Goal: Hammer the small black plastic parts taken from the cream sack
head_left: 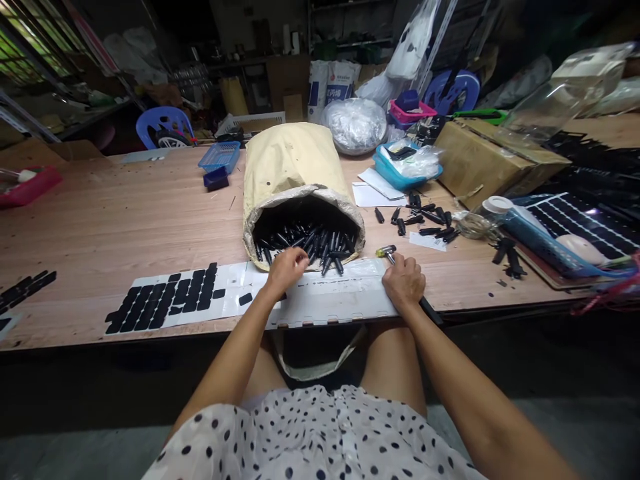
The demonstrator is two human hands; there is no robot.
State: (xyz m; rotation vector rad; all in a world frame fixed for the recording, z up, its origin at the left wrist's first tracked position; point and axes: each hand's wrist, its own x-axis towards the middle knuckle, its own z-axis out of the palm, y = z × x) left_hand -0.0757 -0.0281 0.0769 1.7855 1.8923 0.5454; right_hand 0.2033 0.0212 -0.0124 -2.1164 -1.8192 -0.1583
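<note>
My right hand (404,281) is wrapped round a small hammer (386,251), whose yellowish head points left and whose black grip sticks out below the fist. Just in front of the sack's mouth is my left hand (287,270), its fingers curled together; whether a small piece is in them is hidden. The paper sack (295,157) lies on its side with its mouth towards me. Many black pen-shaped pieces (325,243) fill the opening and some spill over its lip. Under both hands lies a flat white cardboard strip (340,300) along the table's front edge.
Left of the cardboard, rows of flat black pads (165,300) lie on a white sheet. Loose black pieces (430,217) are scattered to the right, near a blue basket (407,175) and a cardboard box (487,163). A blue tray (220,157) stands behind, left of the sack.
</note>
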